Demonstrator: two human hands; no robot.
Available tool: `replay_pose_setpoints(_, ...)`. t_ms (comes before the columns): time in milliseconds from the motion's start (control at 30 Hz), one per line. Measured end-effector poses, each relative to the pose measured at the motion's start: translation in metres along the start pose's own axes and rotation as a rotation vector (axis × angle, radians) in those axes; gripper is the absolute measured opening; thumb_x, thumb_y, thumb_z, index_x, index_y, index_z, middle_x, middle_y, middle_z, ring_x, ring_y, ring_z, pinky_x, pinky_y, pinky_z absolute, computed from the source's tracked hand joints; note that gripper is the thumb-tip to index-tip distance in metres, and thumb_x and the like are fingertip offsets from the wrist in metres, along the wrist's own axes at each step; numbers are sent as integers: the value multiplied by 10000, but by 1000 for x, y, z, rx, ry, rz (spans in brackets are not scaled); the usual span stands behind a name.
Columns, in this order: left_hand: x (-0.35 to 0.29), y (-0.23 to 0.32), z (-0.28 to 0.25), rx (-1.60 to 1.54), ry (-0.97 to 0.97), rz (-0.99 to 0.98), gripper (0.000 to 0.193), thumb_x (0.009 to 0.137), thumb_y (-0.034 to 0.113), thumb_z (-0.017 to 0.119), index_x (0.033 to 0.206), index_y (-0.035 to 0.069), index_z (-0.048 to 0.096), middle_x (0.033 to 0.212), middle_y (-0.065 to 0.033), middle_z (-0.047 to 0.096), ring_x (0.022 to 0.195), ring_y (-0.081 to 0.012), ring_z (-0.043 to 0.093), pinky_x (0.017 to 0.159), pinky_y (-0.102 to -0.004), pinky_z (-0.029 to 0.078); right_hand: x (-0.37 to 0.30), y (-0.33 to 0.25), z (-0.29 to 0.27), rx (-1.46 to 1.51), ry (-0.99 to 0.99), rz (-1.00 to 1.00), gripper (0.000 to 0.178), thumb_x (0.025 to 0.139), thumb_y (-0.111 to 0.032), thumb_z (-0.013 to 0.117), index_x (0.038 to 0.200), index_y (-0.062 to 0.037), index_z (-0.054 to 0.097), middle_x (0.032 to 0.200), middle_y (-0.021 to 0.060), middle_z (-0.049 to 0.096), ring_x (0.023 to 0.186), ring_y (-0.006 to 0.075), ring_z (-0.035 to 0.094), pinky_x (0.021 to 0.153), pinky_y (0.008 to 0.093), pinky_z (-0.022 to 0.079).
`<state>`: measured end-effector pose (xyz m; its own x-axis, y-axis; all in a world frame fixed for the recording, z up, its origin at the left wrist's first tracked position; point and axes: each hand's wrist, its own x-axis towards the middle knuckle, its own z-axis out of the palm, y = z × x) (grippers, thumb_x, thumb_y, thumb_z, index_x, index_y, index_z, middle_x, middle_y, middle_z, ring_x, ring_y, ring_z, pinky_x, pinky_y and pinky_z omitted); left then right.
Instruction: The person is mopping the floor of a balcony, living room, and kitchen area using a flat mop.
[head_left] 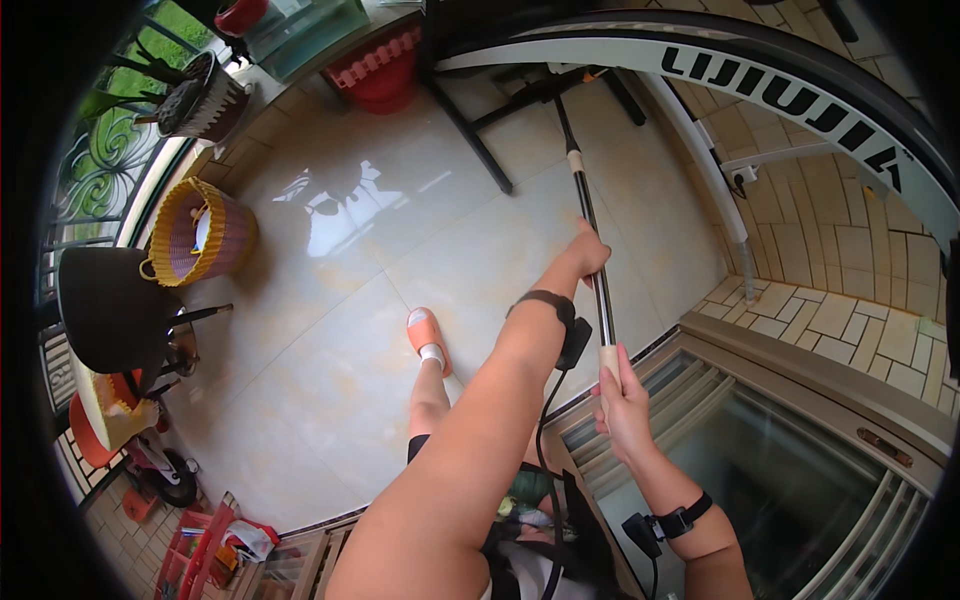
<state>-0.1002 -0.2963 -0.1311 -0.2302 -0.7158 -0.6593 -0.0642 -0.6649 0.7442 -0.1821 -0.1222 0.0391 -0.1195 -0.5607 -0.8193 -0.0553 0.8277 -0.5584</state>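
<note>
Both my hands grip a long dark pole [603, 312] with pale beige sleeves, which slants away across the tiled floor. My left hand [588, 249] is wrapped round its middle, farther from me. Nearer my body, my right hand [625, 405] closes round the pale end grip, thumb along it. The pole's far end reaches between the black legs [478, 140] of a stand. What head it carries there I cannot make out.
A white-edged, black-rimmed frame [620, 55] arches across the upper right. Glass sliding doors [760, 440] lie to the right. A yellow-rimmed basket [190, 240], black chair [110, 310], potted plant [205, 105] and red basket [380, 75] line the left and far sides. My slippered foot [428, 335] stands mid-floor.
</note>
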Motion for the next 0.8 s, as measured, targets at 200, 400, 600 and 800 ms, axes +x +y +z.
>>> replay_pose_setpoints(200, -26, -1, -3, -53, 10, -2, 548, 747, 51, 477, 1091, -96, 76, 671, -206, 524, 441, -299, 555, 348, -394, 498, -30, -11, 0, -84, -63, 60, 603, 892, -165, 486, 1393, -259, 164, 661, -1, 406, 415, 63, 327, 353, 196, 247)
replay_pose_setpoints(400, -65, -9, 9, -100, 50, -22, 572, 741, 71, 479, 1111, -93, 76, 677, -194, 529, 448, -275, 550, 340, -377, 474, -62, -16, -24, -115, -176, 99, 648, 877, -133, 501, 1396, -266, 137, 628, 0, 401, 406, 66, 340, 336, 207, 262)
replay_pose_setpoints(600, -95, -3, 7, -94, 107, -60, 648, 734, 85, 512, 1189, -46, 70, 680, -161, 532, 449, -235, 534, 349, -339, 461, -84, -17, -33, -43, -258, 130, 668, 866, -110, 513, 1396, -260, 137, 618, -1, 403, 403, 64, 348, 331, 207, 274)
replay_pose_setpoints(800, -108, 19, 25, -155, 83, 23, 589, 730, 91, 568, 1117, -30, 141, 620, -123, 485, 409, -217, 499, 336, -325, 445, -100, -33, -67, 117, -338, 84, 668, 852, -90, 518, 1392, -264, 166, 641, 8, 409, 419, 59, 351, 344, 183, 259)
